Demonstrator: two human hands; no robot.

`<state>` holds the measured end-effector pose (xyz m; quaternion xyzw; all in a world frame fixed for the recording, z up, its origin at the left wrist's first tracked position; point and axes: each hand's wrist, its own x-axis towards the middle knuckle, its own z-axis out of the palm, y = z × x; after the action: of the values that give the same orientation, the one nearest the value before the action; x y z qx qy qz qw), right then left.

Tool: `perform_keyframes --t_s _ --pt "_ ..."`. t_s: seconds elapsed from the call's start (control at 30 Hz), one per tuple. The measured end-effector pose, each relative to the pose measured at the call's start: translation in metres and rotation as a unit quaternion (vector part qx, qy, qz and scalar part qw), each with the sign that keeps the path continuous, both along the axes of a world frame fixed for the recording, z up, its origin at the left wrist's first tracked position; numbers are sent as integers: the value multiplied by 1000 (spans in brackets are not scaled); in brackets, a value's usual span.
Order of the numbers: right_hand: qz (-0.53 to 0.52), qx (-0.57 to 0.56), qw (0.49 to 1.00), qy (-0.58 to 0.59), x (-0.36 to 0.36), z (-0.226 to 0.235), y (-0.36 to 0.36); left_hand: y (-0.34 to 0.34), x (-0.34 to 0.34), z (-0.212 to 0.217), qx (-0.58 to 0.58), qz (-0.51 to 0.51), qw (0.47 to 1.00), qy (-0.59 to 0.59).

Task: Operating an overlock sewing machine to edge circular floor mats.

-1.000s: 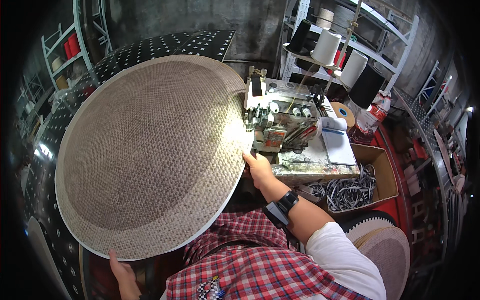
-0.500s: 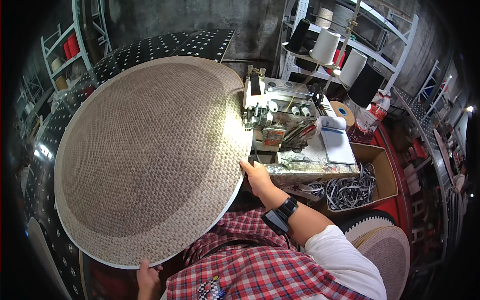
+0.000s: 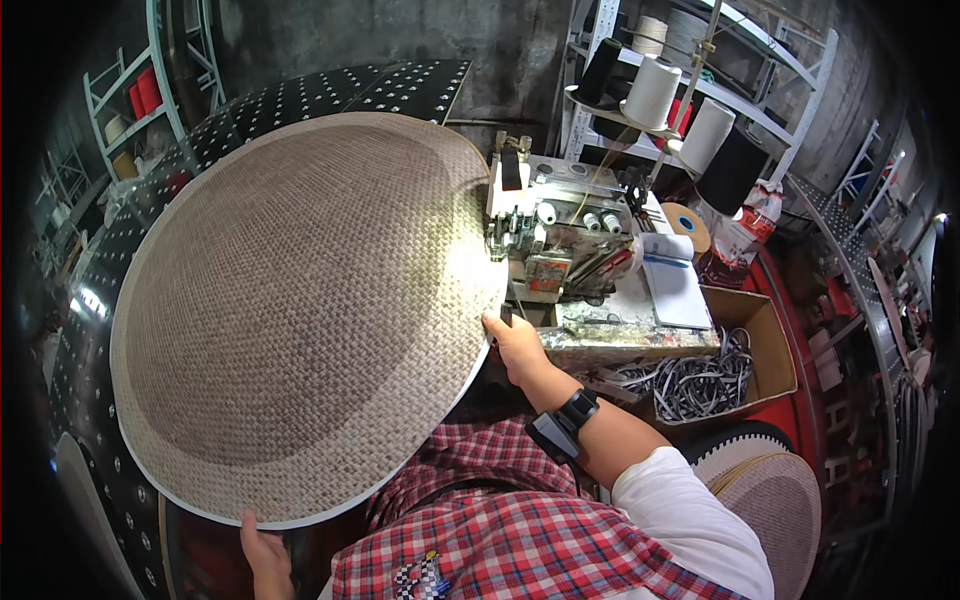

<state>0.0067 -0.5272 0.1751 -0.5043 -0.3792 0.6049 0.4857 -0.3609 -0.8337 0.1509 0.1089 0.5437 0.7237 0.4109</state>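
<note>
A large round mat (image 3: 300, 320) with a beige-brown woven pattern and white edging fills the left and centre. Its right edge lies under the head of a sewing machine (image 3: 565, 215), where a lamp lights it brightly. My right hand (image 3: 518, 345) grips the mat's edge just below the machine head, thumb on top and the other fingers mostly hidden. At the bottom rim, my left hand (image 3: 266, 562) pinches the white edging, its thumb tip on the edge and some fingers underneath.
Black and white thread cones (image 3: 652, 92) stand on a rack behind the machine. A notepad (image 3: 675, 285) lies on the machine table. Beside it, a cardboard box (image 3: 770, 345) holds tangled strips. Several round mats (image 3: 775, 520) are stacked at lower right; a dark studded table (image 3: 410, 90) extends behind.
My left hand has shifted left along the bottom rim. The mat has moved slightly up and right at its lower edge. My right hand stays nearly in place.
</note>
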Motion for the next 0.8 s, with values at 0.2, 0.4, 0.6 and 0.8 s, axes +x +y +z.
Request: perform_keyframes --t_s 0.2,0.4,0.6,0.8 --pt "23 -1 1000 -6 -8 13 -30 -13 -47 28 19 6 999 -25" --pt "25 -3 1000 9 -19 25 -56 -33 -84 32 -9 79 997 -13" --pt "34 8 999 -10 -31 37 -73 -67 -66 38 -1 -31 999 16" --pt "46 4 999 4 -42 48 -96 -76 -121 55 26 89 995 -35"
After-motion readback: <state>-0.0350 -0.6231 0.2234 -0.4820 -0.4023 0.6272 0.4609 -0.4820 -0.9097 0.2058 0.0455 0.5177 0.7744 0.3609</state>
